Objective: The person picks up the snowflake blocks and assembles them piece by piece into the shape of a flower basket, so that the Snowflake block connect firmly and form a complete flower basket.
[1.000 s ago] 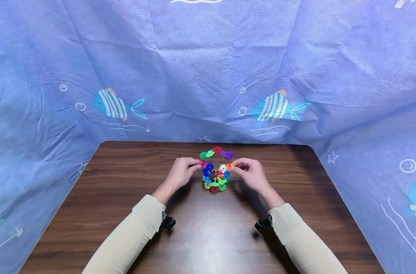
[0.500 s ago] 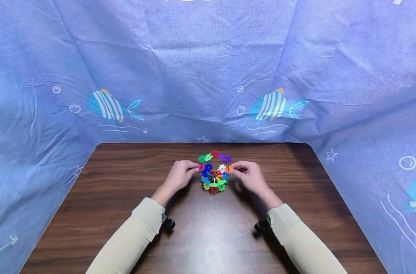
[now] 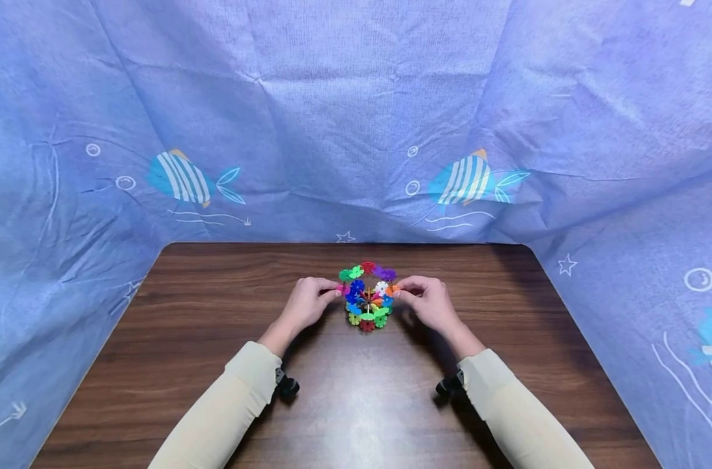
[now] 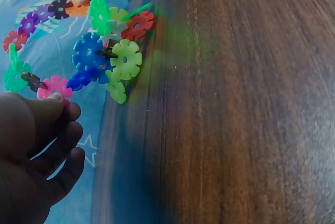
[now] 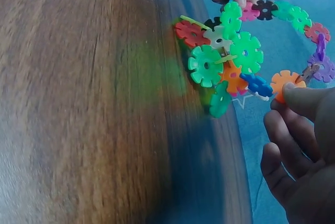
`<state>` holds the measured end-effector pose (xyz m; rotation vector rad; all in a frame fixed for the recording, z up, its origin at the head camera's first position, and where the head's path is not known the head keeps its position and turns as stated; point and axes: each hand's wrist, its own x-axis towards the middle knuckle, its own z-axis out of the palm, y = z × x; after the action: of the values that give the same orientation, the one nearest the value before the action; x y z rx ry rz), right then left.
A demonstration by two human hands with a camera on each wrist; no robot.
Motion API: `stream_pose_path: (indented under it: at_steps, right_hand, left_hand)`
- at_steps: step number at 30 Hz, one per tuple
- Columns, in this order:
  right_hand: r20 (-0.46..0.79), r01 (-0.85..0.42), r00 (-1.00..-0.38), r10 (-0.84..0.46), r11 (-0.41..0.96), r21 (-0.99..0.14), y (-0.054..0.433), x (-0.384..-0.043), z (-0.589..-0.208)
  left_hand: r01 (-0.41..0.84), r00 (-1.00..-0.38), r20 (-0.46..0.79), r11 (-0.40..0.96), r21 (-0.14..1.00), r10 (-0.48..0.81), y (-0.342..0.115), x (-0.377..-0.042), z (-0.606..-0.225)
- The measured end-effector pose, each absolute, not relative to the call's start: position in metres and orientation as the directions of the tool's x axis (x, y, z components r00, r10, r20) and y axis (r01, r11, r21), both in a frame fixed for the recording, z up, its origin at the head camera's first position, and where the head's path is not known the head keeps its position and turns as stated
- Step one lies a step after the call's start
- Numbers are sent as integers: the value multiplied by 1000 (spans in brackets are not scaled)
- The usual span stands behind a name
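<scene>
A small basket-shaped build of interlocking plastic snowflake discs [image 3: 367, 317] stands at the middle of the table in the head view. Its loop of discs rises from both sides, with a red disc [image 3: 368, 268] at the top. My left hand [image 3: 305, 301] pinches a pink disc [image 4: 54, 86] at the left side of that loop, between thumb and index finger. On the opposite side, my right hand [image 3: 428, 301] pinches an orange disc [image 5: 285, 81] the same way. The other fingers of each hand are loosely bent. Blue, white and green discs crowd the lower part.
The brown wood-grain table [image 3: 215, 273] has its far edge just behind the build. A blue fish-print cloth [image 3: 332, 130] hangs behind and along both sides. Black wrist cameras [image 3: 286, 385] sit under the cream sleeves [image 3: 227, 404].
The loop's top has come down slightly toward the lower discs, and both hands have dropped a little with it. Each hand keeps its pinch on the same disc.
</scene>
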<state>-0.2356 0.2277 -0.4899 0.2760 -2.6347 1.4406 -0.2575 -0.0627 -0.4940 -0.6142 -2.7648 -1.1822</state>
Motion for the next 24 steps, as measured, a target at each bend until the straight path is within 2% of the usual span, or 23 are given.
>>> stream_pose_path:
  at_steps: [16,24]
  right_hand:
    - [150,-184,-983,-108,480,-858,232,-235,-493]
    - [197,-230,-973,-119,507,-831,230,-233,-499]
  left_hand:
    - [388,-916,216,608,692,339,-63,-255,-491]
    - [348,-925,167,582,735,341,-61,-252,-493]
